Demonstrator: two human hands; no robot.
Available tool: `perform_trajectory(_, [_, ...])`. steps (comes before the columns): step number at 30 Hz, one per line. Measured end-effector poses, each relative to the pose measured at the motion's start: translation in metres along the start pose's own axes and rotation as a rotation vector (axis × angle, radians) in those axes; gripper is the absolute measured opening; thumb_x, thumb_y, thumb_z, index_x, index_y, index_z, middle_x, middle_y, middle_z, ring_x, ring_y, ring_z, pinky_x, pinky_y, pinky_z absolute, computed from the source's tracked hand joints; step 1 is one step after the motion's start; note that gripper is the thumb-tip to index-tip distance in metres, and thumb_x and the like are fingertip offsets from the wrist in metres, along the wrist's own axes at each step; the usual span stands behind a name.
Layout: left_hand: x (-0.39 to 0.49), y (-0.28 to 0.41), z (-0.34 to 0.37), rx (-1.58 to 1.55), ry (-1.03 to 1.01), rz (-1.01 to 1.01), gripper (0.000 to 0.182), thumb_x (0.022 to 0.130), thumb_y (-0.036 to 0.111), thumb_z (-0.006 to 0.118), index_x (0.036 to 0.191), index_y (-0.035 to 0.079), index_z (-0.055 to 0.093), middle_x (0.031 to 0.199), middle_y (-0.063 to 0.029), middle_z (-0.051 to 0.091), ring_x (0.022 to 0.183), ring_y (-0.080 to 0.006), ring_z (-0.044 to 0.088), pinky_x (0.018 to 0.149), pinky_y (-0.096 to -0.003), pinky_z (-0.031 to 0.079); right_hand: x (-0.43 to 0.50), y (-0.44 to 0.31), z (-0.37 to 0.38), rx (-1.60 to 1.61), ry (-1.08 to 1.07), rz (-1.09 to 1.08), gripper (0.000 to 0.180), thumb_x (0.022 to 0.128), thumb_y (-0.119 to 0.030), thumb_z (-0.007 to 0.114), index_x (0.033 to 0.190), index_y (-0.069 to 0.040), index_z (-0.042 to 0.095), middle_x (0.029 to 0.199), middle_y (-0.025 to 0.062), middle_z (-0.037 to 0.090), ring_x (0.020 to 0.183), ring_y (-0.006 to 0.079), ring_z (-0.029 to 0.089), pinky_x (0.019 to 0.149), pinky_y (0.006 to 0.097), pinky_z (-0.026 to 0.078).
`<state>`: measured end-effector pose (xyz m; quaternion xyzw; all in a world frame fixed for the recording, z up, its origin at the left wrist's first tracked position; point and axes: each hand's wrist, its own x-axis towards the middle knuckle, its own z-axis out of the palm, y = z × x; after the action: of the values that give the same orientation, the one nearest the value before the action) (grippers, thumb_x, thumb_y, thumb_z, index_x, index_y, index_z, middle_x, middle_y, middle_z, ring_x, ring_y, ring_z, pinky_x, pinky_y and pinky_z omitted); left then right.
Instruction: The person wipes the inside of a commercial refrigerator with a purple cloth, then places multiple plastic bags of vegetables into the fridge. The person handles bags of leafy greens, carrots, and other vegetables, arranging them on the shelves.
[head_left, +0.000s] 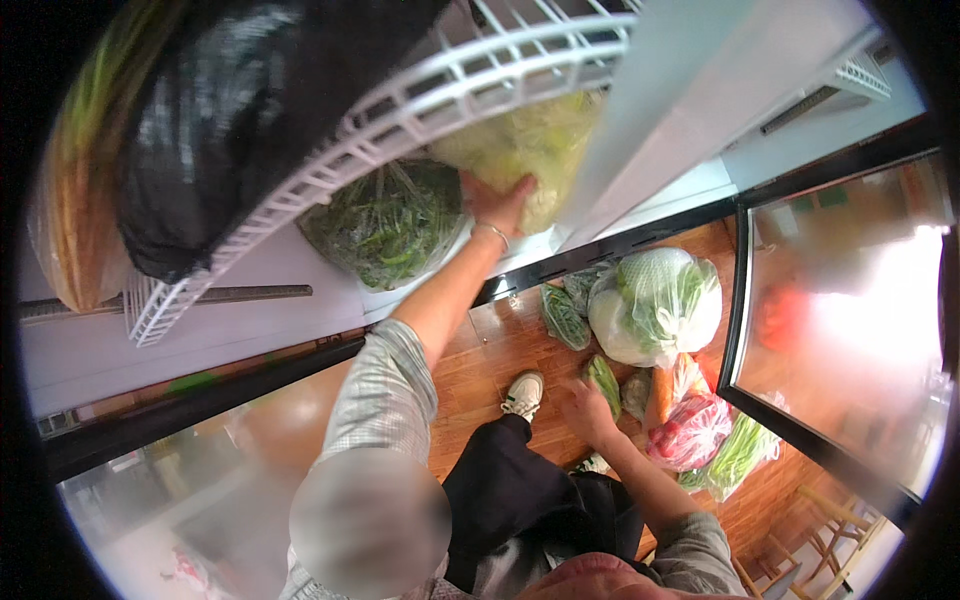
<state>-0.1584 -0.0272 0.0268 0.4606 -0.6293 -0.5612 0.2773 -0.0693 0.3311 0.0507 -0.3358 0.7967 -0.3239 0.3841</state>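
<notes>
My left hand (499, 204) reaches into an upright cooler, its fingers and thumb against a clear bag of pale yellow-green vegetables (551, 157); the fingertips are partly hidden. Beside it, a clear bag of dark leafy greens (397, 225) lies on the cooler's bottom. Lower down, my right hand (589, 409) hangs over the floor with loosely bent fingers and nothing visible in it. Just past it lies a bag of long green vegetables (602, 384). Further right are a large bag of cabbage-like heads (660, 304), bagged carrots (675, 386) and a red mesh-like bag of produce (690, 431).
Above my left arm curves a white wire shelf (337, 157) bearing a black plastic bag (217, 135) and bagged long stalks (82, 225). An open glass door (840, 315) stands at the right. Bagged green stalks (742, 450) lie near it, and wooden chairs (825, 525) stand beyond.
</notes>
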Motion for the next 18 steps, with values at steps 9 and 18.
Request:
perform_trajectory(9, [0.0,0.006,-0.029,0.193,-0.081,-0.027,0.108,0.072,0.039,0.084,0.151,0.006,0.019,0.149,-0.0215,0.039,0.132,-0.0408,0.044,0.097,-0.0508,0.051,-0.116,0.12,0.027,-0.115,0.069,0.202,0.014,0.085,-0.009,0.055,0.095,-0.006,0.065,0.089,0.024,0.063,0.086,0.0448,0.063,0.074,0.0507,0.051])
perform_trajectory(18, [0.084,0.066,0.01,1.027,-0.184,0.55,0.097,0.077,0.054,0.074,0.154,0.016,0.027,0.156,-0.0271,0.024,0.143,-0.0459,0.023,0.115,-0.0559,0.026,-0.104,0.113,0.038,0.281,0.124,0.376,0.022,0.089,-0.004,0.057,0.108,0.0,0.068,0.088,0.0145,0.069,0.079,0.0226,0.069,0.071,0.0338,0.054])
